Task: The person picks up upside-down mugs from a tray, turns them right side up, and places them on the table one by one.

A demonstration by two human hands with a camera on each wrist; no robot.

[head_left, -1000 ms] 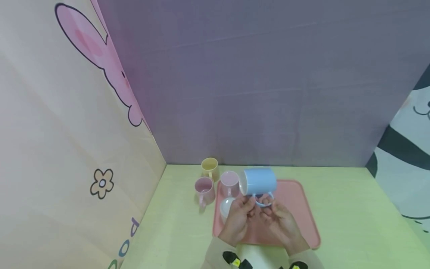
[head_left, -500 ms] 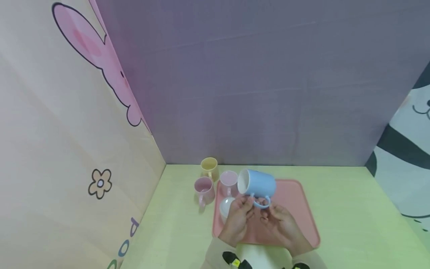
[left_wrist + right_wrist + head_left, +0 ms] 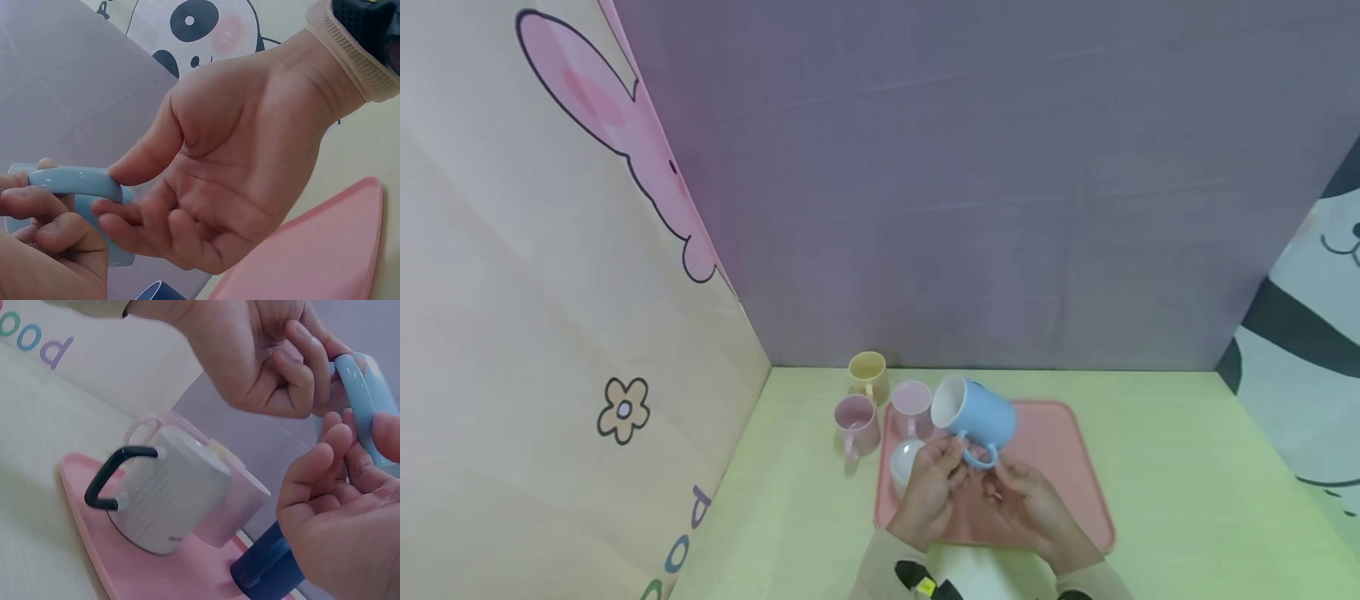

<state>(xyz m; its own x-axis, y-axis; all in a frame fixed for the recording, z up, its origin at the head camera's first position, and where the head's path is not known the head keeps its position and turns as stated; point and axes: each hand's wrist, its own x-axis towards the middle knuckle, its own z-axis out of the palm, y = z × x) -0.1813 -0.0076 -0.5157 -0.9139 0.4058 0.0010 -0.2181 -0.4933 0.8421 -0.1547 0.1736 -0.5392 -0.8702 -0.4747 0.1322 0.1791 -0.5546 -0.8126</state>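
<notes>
A light blue mug (image 3: 981, 412) with a white inside is held up over the pink tray (image 3: 1060, 467), tilted with its mouth to the upper left and its handle downward. My left hand (image 3: 927, 492) pinches the handle near the rim end. At the handle's other end my right hand (image 3: 1033, 508) pinches it between thumb and forefinger; in the left wrist view the right hand (image 3: 231, 150) shows its palm, the other fingers loosely curled. The right wrist view shows the left hand (image 3: 250, 356) and the mug's handle (image 3: 356, 394).
On the tray stand a white ribbed cup (image 3: 169, 494) with a dark handle, a pale pink mug (image 3: 912, 406) and a dark blue mug (image 3: 265, 565). Left of the tray are another pink mug (image 3: 857, 425) and a yellow mug (image 3: 868, 375). A grey-purple wall (image 3: 925, 208) rises behind.
The light blue mug has turned, its mouth tipping further up and its base dropping toward the lower right. My right hand has shifted slightly down with the handle; both hands still hold it.
</notes>
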